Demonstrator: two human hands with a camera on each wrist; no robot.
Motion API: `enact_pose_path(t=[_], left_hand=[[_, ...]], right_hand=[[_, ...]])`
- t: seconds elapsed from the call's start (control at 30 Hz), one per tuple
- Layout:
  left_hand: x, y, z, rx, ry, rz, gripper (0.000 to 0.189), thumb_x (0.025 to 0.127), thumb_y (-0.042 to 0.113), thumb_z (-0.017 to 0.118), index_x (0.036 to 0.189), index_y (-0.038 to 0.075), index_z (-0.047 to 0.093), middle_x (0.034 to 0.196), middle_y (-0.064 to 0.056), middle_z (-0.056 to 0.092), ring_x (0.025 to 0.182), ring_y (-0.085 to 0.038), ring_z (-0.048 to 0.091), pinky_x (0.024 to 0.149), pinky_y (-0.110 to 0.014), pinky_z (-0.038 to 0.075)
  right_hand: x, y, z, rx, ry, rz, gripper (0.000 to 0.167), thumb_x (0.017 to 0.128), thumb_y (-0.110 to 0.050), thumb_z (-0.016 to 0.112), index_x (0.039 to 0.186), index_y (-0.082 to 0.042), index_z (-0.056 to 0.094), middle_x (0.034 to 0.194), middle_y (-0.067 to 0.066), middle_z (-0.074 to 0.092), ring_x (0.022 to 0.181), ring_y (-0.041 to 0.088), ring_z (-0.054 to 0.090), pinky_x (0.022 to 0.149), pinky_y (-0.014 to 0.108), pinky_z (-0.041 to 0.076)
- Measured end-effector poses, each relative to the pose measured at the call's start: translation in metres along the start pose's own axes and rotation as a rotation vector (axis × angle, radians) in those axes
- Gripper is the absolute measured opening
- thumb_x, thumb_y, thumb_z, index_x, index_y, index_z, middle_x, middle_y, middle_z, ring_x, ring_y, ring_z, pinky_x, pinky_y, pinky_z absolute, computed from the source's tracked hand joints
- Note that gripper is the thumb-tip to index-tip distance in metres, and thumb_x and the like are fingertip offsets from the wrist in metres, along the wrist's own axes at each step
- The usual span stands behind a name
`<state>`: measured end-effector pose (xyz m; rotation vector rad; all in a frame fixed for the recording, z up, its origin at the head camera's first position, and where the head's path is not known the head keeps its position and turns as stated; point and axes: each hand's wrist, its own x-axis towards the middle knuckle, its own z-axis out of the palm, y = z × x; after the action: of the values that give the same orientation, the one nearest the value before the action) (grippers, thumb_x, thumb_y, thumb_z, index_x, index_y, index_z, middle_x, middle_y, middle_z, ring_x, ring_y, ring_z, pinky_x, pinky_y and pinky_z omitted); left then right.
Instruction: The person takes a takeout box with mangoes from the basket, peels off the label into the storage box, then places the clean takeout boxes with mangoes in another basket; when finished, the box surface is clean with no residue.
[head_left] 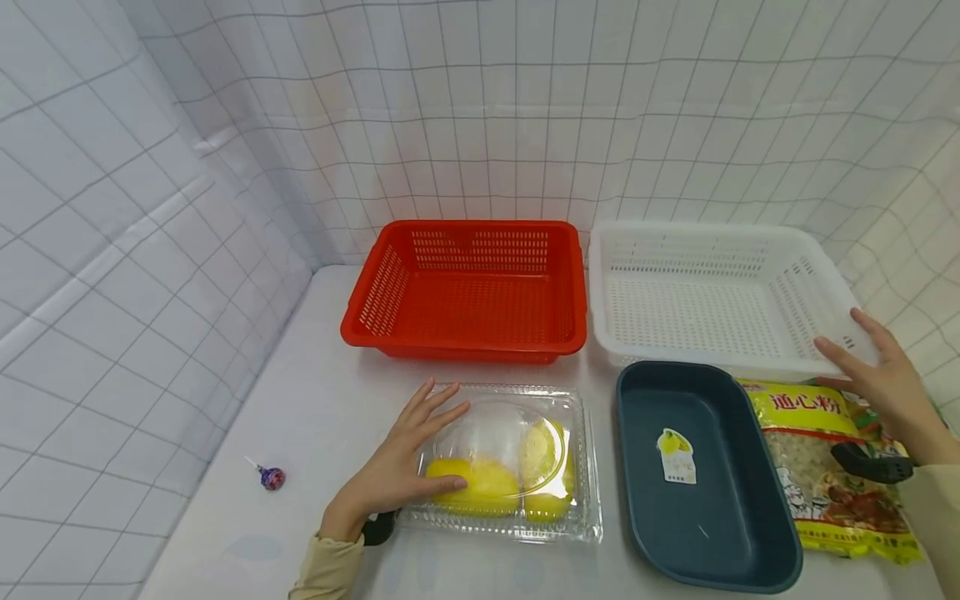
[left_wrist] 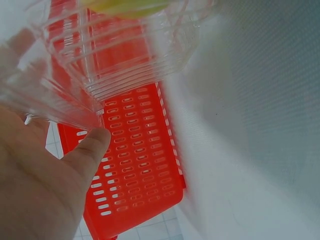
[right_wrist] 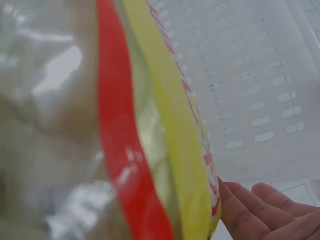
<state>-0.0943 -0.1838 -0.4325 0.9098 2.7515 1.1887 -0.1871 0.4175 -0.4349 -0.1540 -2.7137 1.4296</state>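
My left hand [head_left: 401, 467] lies over the left side of a clear plastic clamshell box [head_left: 517, 533], fingers spread and thumb reaching across its lid. Inside the box are yellow fruits [head_left: 480, 487], seen through the plastic. In the left wrist view the thumb [left_wrist: 90, 150] meets the edge of the clear plastic. On the far right, my right hand [head_left: 888, 383] is spread above a yellow pasta bag [head_left: 806, 462] and overlaps the near right corner of the white basket [head_left: 697, 308]. In the right wrist view its fingers [right_wrist: 255, 210] are right beside the bag's edge.
A red basket [head_left: 465, 354] stands at the back, left of the white one. Between the clear box and the bag is a dark blue-grey tray [head_left: 712, 517] with a fruit sticker [head_left: 678, 467] inside. A wrapped lollipop [head_left: 272, 477] lies at the left.
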Motion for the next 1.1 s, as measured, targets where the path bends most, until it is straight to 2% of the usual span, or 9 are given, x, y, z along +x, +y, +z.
enact_pose_path(t=[0.13,0.2,0.43,0.63,0.73,0.87,0.97,1.1], left_hand=[[0.000,0.001,0.000,0.000,0.001,0.004,0.085,0.073,0.044,0.079,0.145,0.019,0.042,0.155,-0.003,0.023,0.143,-0.028,-0.001,0.102,-0.069,0.014],[0.001,0.001,0.000,-0.001,0.001,0.004,0.085,0.073,0.044,0.079,0.145,0.018,0.042,0.155,-0.002,0.023,0.143,-0.027,-0.001,0.102,-0.068,0.014],[0.001,0.002,-0.001,0.019,-0.007,-0.007,0.084,0.074,0.046,0.078,0.145,0.019,0.042,0.155,-0.001,0.022,0.143,-0.029,0.000,0.103,-0.068,0.014],[-0.002,0.003,-0.004,0.027,0.015,-0.065,0.087,0.073,0.049,0.077,0.147,0.023,0.039,0.158,0.003,0.012,0.143,-0.024,-0.001,0.102,-0.067,0.017],[-0.005,0.004,-0.004,-0.024,0.059,-0.116,0.084,0.077,0.043,0.077,0.148,0.023,0.036,0.158,0.000,0.006,0.143,-0.027,0.001,0.100,-0.068,0.020],[-0.008,0.000,-0.003,-0.150,0.115,-0.215,0.073,0.087,0.030,0.070,0.149,0.024,0.033,0.157,-0.008,0.009,0.141,-0.034,0.011,0.100,-0.067,0.023],[-0.010,-0.002,-0.004,-0.254,0.115,-0.278,0.068,0.091,0.027,0.066,0.149,0.026,0.030,0.156,-0.012,0.013,0.138,-0.038,0.017,0.099,-0.067,0.026],[-0.009,-0.002,-0.006,-0.352,0.081,-0.340,0.071,0.092,0.028,0.063,0.150,0.031,0.023,0.156,-0.010,0.012,0.138,-0.038,0.017,0.099,-0.066,0.026]], right_hand=[[-0.001,-0.002,-0.004,0.084,-0.025,0.008,0.079,0.098,-0.024,0.054,0.152,-0.033,-0.003,0.113,-0.012,0.042,0.072,-0.009,0.057,0.056,0.018,0.050],[0.000,-0.001,-0.006,0.122,-0.038,0.014,0.079,0.098,-0.022,0.054,0.152,-0.034,-0.001,0.107,-0.021,0.040,0.073,-0.007,0.059,0.056,0.018,0.050],[0.003,0.008,-0.005,0.159,-0.026,0.023,0.077,0.096,-0.022,0.056,0.151,-0.037,0.005,0.108,-0.017,0.039,0.074,-0.006,0.060,0.057,0.020,0.052],[0.005,0.008,-0.002,0.196,-0.036,0.022,0.077,0.096,-0.020,0.057,0.151,-0.034,0.007,0.108,-0.014,0.040,0.075,-0.004,0.060,0.059,0.021,0.053],[0.006,0.012,-0.001,0.169,-0.018,0.027,0.075,0.095,-0.025,0.058,0.151,-0.036,0.010,0.108,-0.015,0.041,0.074,-0.004,0.061,0.059,0.020,0.052],[0.005,0.012,-0.002,0.146,-0.005,0.026,0.072,0.095,-0.030,0.058,0.150,-0.036,0.012,0.108,-0.014,0.042,0.073,-0.002,0.062,0.058,0.021,0.052],[0.003,0.008,-0.002,0.150,0.006,0.040,0.071,0.095,-0.029,0.058,0.150,-0.033,0.013,0.108,-0.012,0.042,0.073,-0.002,0.062,0.058,0.021,0.052],[0.000,0.004,-0.002,0.167,0.013,0.041,0.070,0.095,-0.026,0.058,0.150,-0.031,0.015,0.108,-0.013,0.041,0.074,-0.003,0.061,0.059,0.020,0.052]])
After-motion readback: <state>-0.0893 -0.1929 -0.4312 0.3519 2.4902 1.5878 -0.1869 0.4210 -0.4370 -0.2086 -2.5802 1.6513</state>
